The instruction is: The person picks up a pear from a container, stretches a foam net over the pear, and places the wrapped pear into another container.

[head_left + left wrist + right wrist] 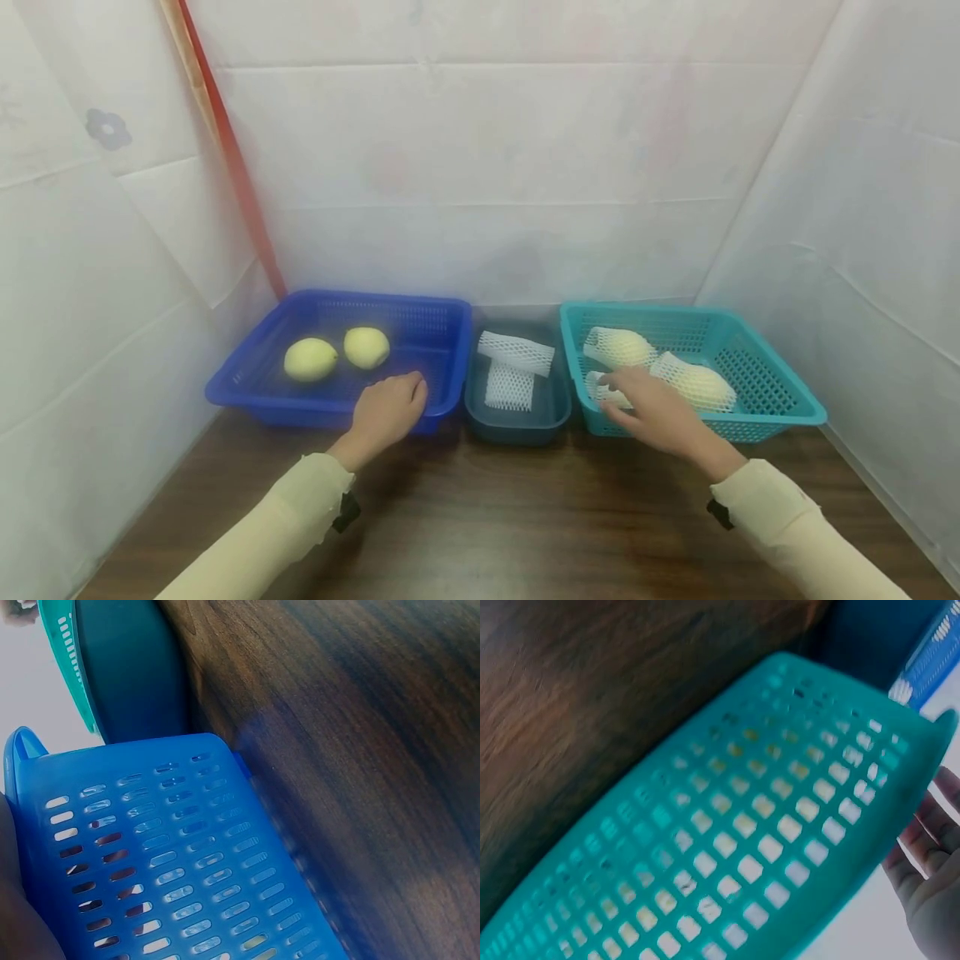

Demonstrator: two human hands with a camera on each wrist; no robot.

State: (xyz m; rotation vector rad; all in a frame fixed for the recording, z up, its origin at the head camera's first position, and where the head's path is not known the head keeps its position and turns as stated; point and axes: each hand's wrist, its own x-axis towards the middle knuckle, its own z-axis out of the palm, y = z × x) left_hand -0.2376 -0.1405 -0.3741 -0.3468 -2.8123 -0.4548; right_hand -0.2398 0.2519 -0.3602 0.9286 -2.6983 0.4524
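Note:
Two pale yellow, pear-like fruits (pixel 311 360) lie bare in the blue basket (pixel 247 398). My left hand (pixel 387 408) is over that basket's front right edge; its fingertips are hidden, so I cannot tell if it holds anything. In the left wrist view only part of the hand shows beside the slotted wall. Over the front left part of the teal basket (pixel 780 392) is my right hand (pixel 660 410), fingers apart, above a partly covered netted fruit (pixel 600 390). Two more netted fruits (pixel 701 388) lie in that basket, in white foam sleeves.
Between the baskets stands a small dark container (pixel 517 429) with white foam net sleeves (pixel 516 353) in it. All three stand on a dark wood table (pixel 517 517), against a white sheet (pixel 510 167) that also covers the sides. A red strip (pixel 232 158) runs down the left.

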